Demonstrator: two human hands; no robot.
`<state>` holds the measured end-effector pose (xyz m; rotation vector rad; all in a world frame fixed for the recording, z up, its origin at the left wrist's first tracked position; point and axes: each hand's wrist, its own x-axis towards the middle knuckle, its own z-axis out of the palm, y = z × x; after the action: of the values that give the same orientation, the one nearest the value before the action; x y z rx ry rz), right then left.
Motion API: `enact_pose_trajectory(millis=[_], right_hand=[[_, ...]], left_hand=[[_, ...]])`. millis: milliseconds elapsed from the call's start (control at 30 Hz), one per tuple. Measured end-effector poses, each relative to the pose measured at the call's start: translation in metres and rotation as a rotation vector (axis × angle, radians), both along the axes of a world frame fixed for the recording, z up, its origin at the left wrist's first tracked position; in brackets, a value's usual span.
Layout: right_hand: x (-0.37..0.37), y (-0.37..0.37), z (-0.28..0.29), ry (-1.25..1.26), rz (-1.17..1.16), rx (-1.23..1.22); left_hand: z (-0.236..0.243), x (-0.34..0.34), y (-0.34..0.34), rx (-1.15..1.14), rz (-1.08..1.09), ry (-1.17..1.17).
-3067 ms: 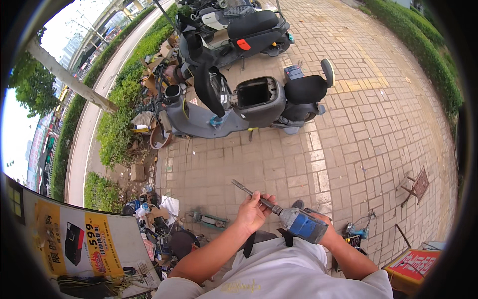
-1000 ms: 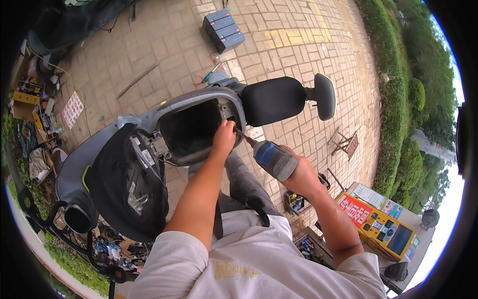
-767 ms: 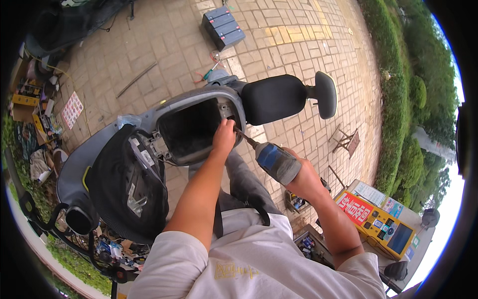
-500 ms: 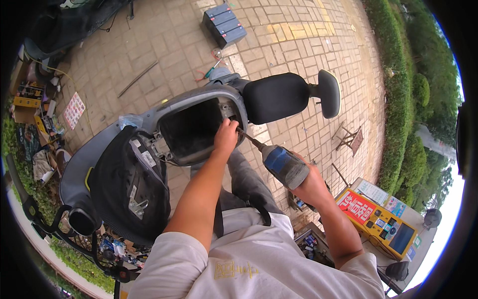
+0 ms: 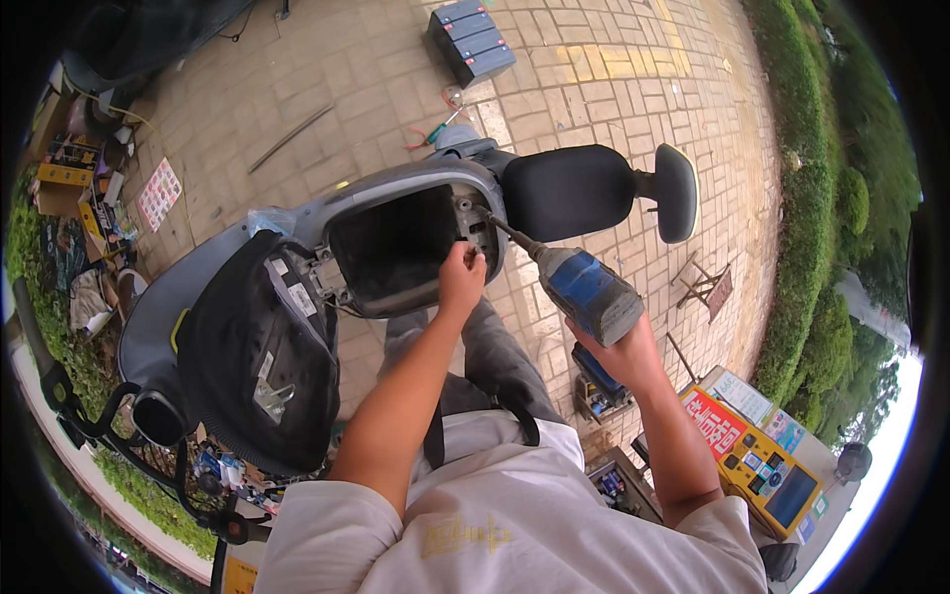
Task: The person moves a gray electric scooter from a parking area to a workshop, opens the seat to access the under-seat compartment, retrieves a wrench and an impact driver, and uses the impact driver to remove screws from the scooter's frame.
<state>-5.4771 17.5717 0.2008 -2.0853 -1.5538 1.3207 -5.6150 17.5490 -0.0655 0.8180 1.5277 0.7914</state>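
Observation:
My right hand (image 5: 625, 354) is wrapped round the handle of a blue and grey cordless impact driver (image 5: 586, 287). Its long bit reaches the far part of the bracket (image 5: 475, 220) at the rear of an electric scooter's open storage compartment (image 5: 396, 243). My left hand (image 5: 461, 279) is at the compartment's rear rim, nearer to me than the bit, with fingers pinched together; whatever they may hold is too small to make out. The scooter's black seat (image 5: 262, 361) is tipped up on its hinge at the left. Behind the compartment is a black rear seat pad (image 5: 567, 191).
Several dark batteries (image 5: 471, 45) stand on the paving, with a screwdriver (image 5: 445, 126) nearby and a metal rod (image 5: 290, 138) farther left. A folding stool (image 5: 707, 291) is on the right. A yellow device (image 5: 770, 473) rests on a cabinet at lower right. Boxes and clutter (image 5: 84, 213) line the left.
The driver's bit has moved away from my left hand to the far part of the bracket. My left hand has drawn slightly nearer along the rim. The whole view has shifted a little.

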Motion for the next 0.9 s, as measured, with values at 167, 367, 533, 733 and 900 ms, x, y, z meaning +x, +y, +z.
enact_pose_trajectory(millis=[167, 367, 533, 733, 900], right_hand=[[0.006, 0.005, -0.010, 0.014, -0.021, -0.007], [0.008, 0.033, 0.001, 0.118, -0.248, -0.191], [0.019, 0.051, -0.001, 0.136, -0.188, -0.256], [0.007, 0.053, 0.009, -0.147, 0.386, -0.034], [0.001, 0.052, 0.004, -0.168, 0.391, -0.055]], left_hand=[[0.013, -0.034, -0.005, -0.299, 0.210, -0.592], [0.019, -0.056, -0.004, -0.469, 0.375, -0.899], [0.014, -0.052, 0.001, -0.453, 0.354, -0.635], [0.025, -0.037, 0.048, 0.139, -0.035, 0.279], [0.024, -0.024, 0.071, 0.324, -0.250, 0.512]])
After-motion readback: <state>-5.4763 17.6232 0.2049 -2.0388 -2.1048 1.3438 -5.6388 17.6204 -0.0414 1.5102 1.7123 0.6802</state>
